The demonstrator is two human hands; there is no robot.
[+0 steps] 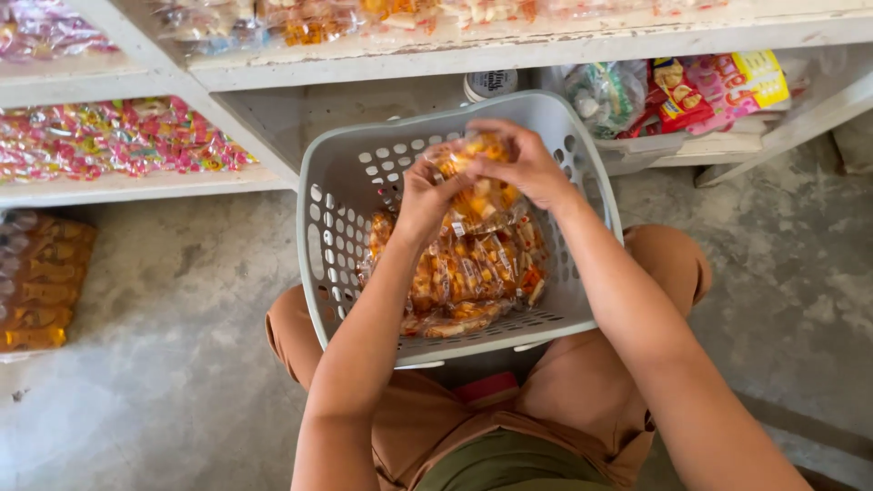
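Concrete floor [164, 364] across the bottom. White shelves [509, 50] along twelve o'clock, piled with bagged sweets [109, 141] at ten o'clock and red-yellow packets [718, 86] at one o'clock. Grey basket [346, 227] at centre, resting on the knees, half full of clear orange snack packs [468, 277]. Left hand [427, 195] and right hand [527, 164] together above the basket, at twelve o'clock of the heap, both clamped on one pack [477, 150], fingers pinching its top. White jar [491, 84] just behind the basket rim.
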